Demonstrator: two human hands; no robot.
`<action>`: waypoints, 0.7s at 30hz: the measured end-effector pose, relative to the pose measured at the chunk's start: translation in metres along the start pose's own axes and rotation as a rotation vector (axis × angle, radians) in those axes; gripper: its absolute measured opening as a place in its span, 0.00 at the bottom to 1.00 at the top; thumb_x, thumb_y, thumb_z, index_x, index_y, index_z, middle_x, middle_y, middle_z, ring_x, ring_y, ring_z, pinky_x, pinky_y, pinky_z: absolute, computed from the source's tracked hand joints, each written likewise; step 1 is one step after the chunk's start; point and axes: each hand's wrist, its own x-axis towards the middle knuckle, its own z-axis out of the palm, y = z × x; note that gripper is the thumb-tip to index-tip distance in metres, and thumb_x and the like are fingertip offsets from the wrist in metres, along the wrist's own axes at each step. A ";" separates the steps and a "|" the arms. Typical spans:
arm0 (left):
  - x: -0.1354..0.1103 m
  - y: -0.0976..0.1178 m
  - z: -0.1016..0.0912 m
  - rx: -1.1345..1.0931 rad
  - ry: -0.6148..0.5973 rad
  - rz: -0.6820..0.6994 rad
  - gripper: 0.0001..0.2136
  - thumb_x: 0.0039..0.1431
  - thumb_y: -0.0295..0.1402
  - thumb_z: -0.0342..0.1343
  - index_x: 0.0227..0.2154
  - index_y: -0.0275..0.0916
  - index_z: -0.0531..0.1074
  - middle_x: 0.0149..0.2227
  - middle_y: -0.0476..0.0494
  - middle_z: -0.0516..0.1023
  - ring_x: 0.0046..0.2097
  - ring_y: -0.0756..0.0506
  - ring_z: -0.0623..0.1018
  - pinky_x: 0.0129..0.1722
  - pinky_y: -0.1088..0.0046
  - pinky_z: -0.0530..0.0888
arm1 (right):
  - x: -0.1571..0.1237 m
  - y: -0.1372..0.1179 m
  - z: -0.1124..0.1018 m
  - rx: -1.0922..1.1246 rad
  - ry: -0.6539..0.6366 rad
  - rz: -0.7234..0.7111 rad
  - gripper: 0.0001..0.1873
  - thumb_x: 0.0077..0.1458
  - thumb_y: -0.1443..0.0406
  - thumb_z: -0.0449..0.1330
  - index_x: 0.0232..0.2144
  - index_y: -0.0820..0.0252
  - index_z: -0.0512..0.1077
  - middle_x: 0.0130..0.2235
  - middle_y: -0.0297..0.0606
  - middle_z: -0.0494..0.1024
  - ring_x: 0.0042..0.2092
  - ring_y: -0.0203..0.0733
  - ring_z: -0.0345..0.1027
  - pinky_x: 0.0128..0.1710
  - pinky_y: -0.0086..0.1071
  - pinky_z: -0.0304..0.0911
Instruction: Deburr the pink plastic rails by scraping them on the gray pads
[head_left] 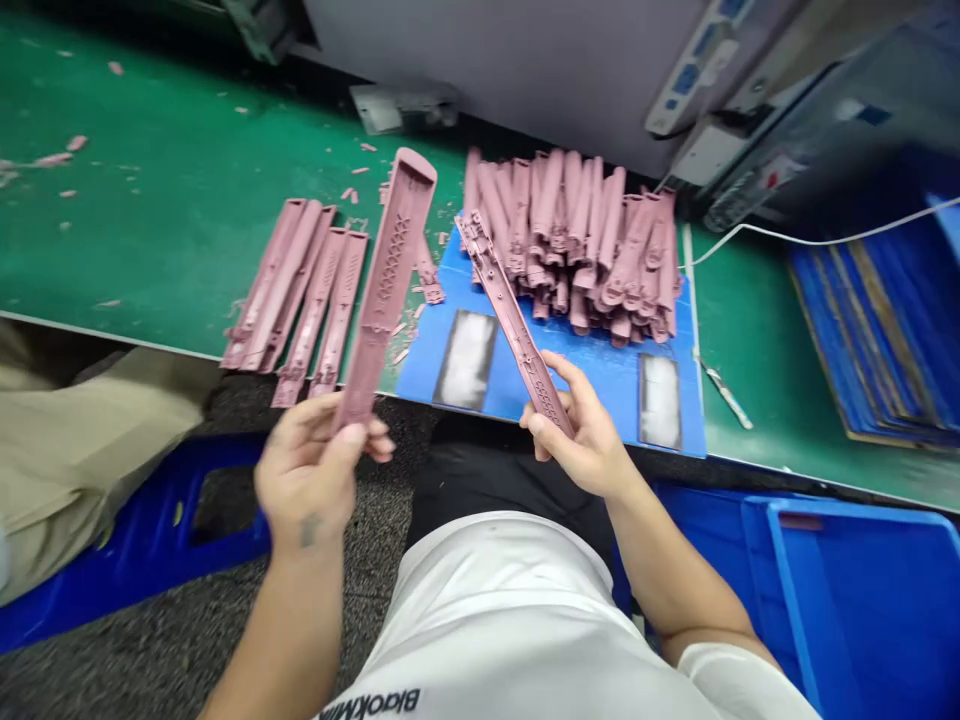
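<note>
My left hand is closed around the lower end of a wide pink plastic housing half, its hollow inner side facing me. In my right hand is a narrower pink plastic housing half, tilted up to the left, with small posts and a perforated patch showing. The two parts are held apart above the table edge. Beyond my right hand lies a large pile of similar pink parts on a blue board. Several more pink parts lie side by side left of my left hand.
Pink scraps are scattered on the green table. A utility knife lies right of the board, near a stack of blue sheets. A white cable crosses there. Blue crates stand low right; another person's leg is at left.
</note>
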 end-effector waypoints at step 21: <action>-0.005 -0.019 0.094 0.079 -0.353 -0.338 0.32 0.53 0.63 0.82 0.36 0.39 0.76 0.21 0.55 0.63 0.20 0.53 0.62 0.18 0.77 0.62 | -0.115 0.007 -0.139 -0.157 -0.144 -0.039 0.18 0.72 0.48 0.71 0.58 0.41 0.89 0.37 0.44 0.89 0.28 0.48 0.82 0.28 0.39 0.77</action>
